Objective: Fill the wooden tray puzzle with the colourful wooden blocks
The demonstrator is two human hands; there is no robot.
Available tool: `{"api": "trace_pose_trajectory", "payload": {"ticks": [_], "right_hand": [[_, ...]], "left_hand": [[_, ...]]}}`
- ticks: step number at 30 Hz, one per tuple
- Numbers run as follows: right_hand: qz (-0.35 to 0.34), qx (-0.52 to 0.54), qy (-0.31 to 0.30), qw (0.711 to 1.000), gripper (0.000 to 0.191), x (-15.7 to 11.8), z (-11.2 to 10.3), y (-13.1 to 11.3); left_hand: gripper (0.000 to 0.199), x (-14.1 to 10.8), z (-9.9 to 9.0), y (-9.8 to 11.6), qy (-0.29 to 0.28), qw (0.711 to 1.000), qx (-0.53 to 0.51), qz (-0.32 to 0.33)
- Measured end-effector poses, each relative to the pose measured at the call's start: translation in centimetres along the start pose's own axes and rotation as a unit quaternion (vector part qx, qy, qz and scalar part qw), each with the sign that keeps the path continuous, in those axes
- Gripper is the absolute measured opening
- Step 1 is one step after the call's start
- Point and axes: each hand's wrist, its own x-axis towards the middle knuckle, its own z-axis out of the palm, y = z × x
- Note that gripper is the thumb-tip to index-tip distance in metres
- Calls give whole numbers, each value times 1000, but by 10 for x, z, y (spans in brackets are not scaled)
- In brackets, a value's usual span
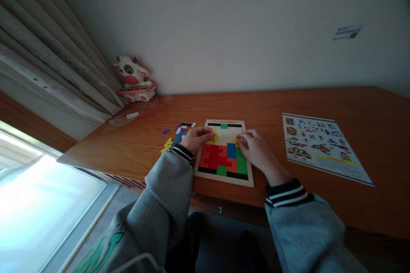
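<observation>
A puzzle board point(224, 178) with a pale wooden frame lies on the table between my hands. Its near half is filled with red, orange, green, blue and black pieces; a green piece point(224, 126) sits between black ones along the far edge. My left hand point(197, 137) reaches over the board's left side, its fingers pinched on a yellow puzzle piece point(214, 135). At the right side my right hand point(254, 147) is closed, thumb and forefinger together on a small yellow piece point(237, 140), mostly hidden by the fingers.
Loose yellow pieces point(167, 145) and several blue, purple, white and black ones lie left of the board. A printed sheet point(323, 147) rests at the right. A cow figurine point(134, 77) stands at the back left by the curtain point(48, 47). The wooden table point(256, 104) meets the wall behind.
</observation>
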Motion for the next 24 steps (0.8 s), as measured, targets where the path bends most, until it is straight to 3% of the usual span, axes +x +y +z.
{"api": "trace_pose_trajectory", "payload": {"ticks": [24], "right_hand": [[1,-13,-3,1000,23,0,-3,-3]], "left_hand": [[36,-1,1,0,-5,1000,-18,5]]}}
